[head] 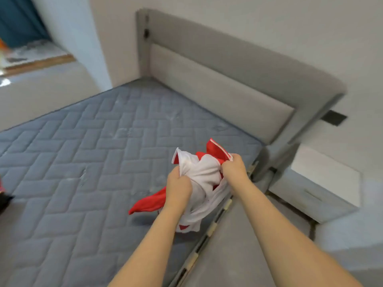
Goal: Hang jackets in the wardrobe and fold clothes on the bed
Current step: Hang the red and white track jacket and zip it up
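left hand and right hand each pinch the bunched red-and-white jacket | lower centre, above mattress edge | risk: zipper edge slips, dangling sleeve snags bed frame

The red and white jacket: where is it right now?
In the head view, the jacket is bunched between the left hand and right hand, above the mattress edge nearest the nightstand.

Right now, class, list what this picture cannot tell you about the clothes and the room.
- Garment, head view: bunched between left hand and right hand, type unclear.
- Dark item: cut by left edge.
- Window ledge: blurred.
- Wardrobe: outside the frame.
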